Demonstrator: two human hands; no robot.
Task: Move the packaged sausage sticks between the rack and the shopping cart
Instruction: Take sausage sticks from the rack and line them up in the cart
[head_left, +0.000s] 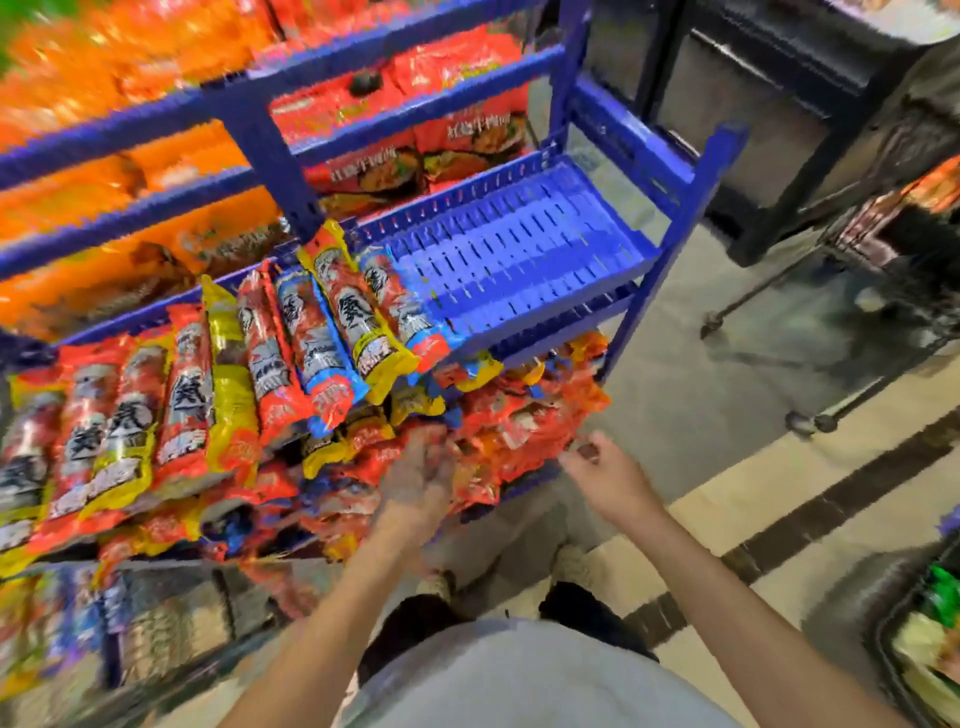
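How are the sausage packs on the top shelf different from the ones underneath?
The top packs lie side by side, leaving the blue shelf bare on the right; the lower packs are heaped in a jumble. The left hand reaches into the lower packs, not the top packs. Both are mostly red.

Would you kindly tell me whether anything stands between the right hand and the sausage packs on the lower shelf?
Nothing visible does. The right hand is in open air beside the lower-shelf sausage packs; the blue tray sits above them, not between.
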